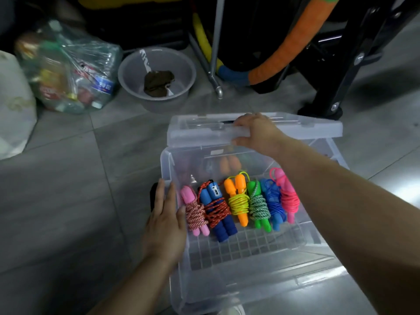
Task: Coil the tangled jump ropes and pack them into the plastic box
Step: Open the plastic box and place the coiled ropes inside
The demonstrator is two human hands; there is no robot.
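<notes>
Hands at work over a clear plastic box [250, 280] on a grey tiled floor, centre and lower right of the frame. Six jump ropes [238, 203], each wound round its own handles, lie side by side across the box's middle: pink, blue, orange, green, blue, pink. The left hand [166, 221] lies flat against the box's left wall, fingers straight, likely steadying it. The right hand [256, 133], upper centre, grips the near edge of the lid [295, 128], fingers curled over the top and thumb beneath. The lid is tilted above the far rim, apparently ready to close. Packing looks finished. The box floor nearer the viewer is bare, and no rope seems to rise above the rim to block the lid. A grey basin [156, 73] and a bag of bottles [72, 69] sit well apart, upper left.
</notes>
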